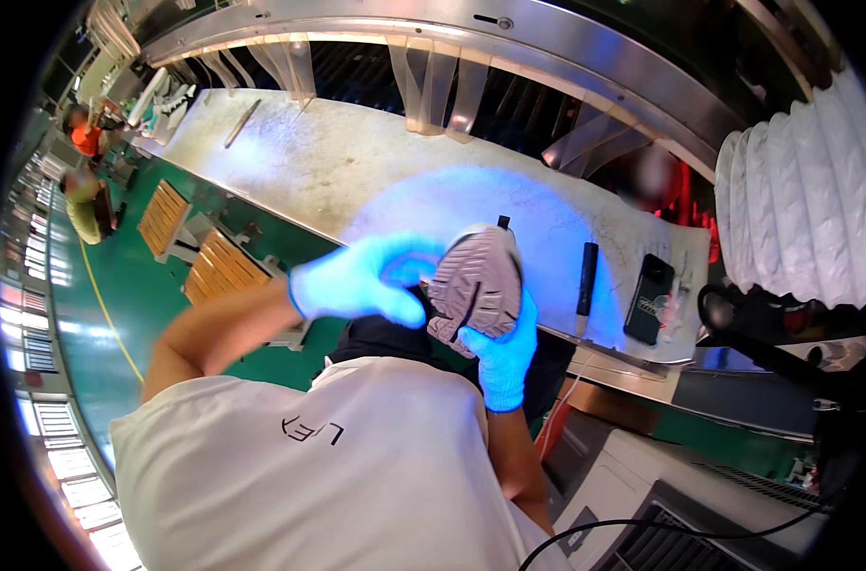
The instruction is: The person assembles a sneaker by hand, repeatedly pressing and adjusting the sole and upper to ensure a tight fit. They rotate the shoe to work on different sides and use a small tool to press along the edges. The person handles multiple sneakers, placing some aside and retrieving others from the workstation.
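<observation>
In front of my body is a shoe [476,285], its ridged grey-mauve sole turned toward me. My right hand [501,360], in a glove lit bright blue, grips it from the lower right side, with the thumb on the sole. To the left of the shoe is my left hand [361,279], gloved the same way. Its fingers are curved and apart from the thumb, and the fingertips are close to the shoe's edge; I cannot tell whether they touch it. The shoe's upper is mostly hidden behind the sole.
A pale worktable [309,162] runs beyond my hands, with a blue light patch on it. On it lie a black-handled tool [587,278], a dark phone [650,300] and a thin bar [242,124]. A machine opening with clear strips [423,90] borders it. A white ribbed duct [799,195] stands right.
</observation>
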Demonstrator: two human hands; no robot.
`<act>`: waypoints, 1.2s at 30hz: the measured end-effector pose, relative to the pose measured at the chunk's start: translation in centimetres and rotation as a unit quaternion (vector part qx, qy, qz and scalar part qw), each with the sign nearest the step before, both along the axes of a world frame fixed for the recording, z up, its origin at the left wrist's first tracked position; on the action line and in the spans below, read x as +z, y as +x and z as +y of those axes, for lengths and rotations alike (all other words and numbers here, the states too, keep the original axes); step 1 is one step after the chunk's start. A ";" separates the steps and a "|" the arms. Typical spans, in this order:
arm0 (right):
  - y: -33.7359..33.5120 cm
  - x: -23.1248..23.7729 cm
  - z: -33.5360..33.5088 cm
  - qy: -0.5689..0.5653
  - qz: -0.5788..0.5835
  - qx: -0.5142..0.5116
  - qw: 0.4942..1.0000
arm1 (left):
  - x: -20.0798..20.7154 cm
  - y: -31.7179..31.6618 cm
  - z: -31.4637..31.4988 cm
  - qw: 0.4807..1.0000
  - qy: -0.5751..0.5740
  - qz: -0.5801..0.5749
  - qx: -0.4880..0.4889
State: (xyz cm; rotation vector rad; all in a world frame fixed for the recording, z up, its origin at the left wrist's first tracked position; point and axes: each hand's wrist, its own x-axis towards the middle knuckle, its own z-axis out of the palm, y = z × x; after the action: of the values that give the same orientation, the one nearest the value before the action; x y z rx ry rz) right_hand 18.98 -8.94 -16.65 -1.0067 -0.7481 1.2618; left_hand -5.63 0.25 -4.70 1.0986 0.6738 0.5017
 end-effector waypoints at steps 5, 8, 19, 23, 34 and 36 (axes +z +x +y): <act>-0.2 1.1 -0.4 -0.060 0.122 -0.051 0.989 | -7.8 5.9 -7.4 0.973 -0.063 0.028 0.220; -0.6 1.1 -1.2 -0.085 0.092 -0.067 0.990 | -9.6 6.8 -7.0 0.969 -0.053 -0.015 0.243; 3.2 11.1 1.5 0.068 -0.176 0.024 0.982 | -9.9 3.5 -4.3 0.975 0.139 0.167 0.052; -1.5 9.5 -0.3 0.177 -0.351 0.033 0.919 | -10.9 1.8 -5.1 0.958 0.242 0.040 0.148; -6.0 4.5 0.2 0.376 -0.444 -0.045 0.812 | -5.2 -0.6 -6.2 0.875 0.392 -0.068 0.276; -5.5 4.5 0.2 0.368 -0.429 -0.053 0.823 | -5.1 0.0 -6.0 0.836 0.476 -0.069 0.263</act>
State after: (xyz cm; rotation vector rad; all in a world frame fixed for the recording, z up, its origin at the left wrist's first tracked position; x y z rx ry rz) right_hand 13.47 -8.72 -12.19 -0.9011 -1.6866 0.2609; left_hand -5.67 -5.75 -9.80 1.7826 0.5919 1.4897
